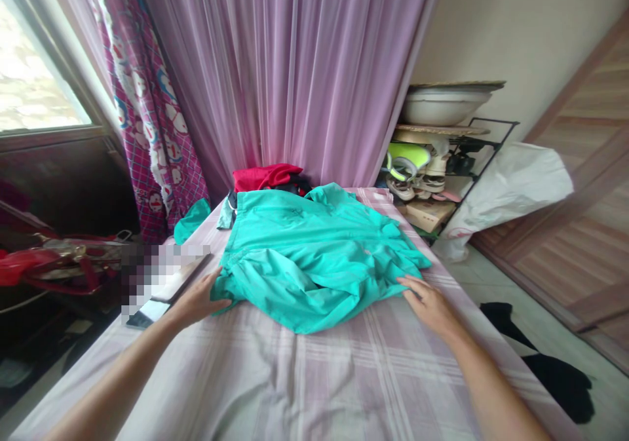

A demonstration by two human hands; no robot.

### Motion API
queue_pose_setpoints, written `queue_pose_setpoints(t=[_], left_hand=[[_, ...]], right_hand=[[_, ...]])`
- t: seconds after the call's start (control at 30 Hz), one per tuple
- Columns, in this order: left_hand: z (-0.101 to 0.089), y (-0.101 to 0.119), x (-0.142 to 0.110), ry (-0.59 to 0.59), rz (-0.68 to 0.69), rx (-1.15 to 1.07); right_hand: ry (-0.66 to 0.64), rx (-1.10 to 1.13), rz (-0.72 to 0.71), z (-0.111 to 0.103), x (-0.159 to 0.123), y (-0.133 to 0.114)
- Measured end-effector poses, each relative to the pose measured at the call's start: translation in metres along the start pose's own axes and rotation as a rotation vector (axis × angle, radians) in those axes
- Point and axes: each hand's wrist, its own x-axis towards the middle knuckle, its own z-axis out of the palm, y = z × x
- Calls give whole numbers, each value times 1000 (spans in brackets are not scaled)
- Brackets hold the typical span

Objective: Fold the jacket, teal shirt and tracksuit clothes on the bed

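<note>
- Left hand [200,300]: thumb apart from the fingers, half open, touching the near left edge of the garment; whether cloth is pinched, cannot tell.
- Right hand [428,302]: fingers loosely bent and slightly parted, fingertips at the garment's near right edge; a firm hold cannot be made out.
- Garment [295,274], turquoise, one: spread between the two hands and reaching beyond them, creased, its near part bunched in folds.
- Checked sheet [314,388], pale mauve and white: beneath the garment and under both forearms.
- Flat item [179,278], light-topped, dark-edged, partly pixelated: just left of the left hand.
- Turquoise cloth [192,221], small: beyond the left hand, toward the patterned curtain [152,133].
- Red cloth [265,178]: well beyond both hands, past the garment's far edge.
- White bag [521,182]: beyond and right of the right hand.
- Black cloth [560,382]: on the floor, right of the right forearm.
</note>
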Motion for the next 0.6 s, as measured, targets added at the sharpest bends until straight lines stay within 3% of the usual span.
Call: queue_pose_setpoints(t=[0.17,0.27,0.4,0.5,0.6], left_hand=[[-1,25,-3,-49,-98,88],[-21,36,3,-71,-110,151],[-70,47,11,161,-40,260],[-99,48,5,351,-66,350],[-98,35,-8,306,-105,422]], right_hand=[[-12,58,199,-17,11,-3],[-38,48,221,-30,14,-9],[-71,65,193,-50,14,-20],[-209,153,138,-58,9,-33],[-433,308,162,-56,-2,-46]])
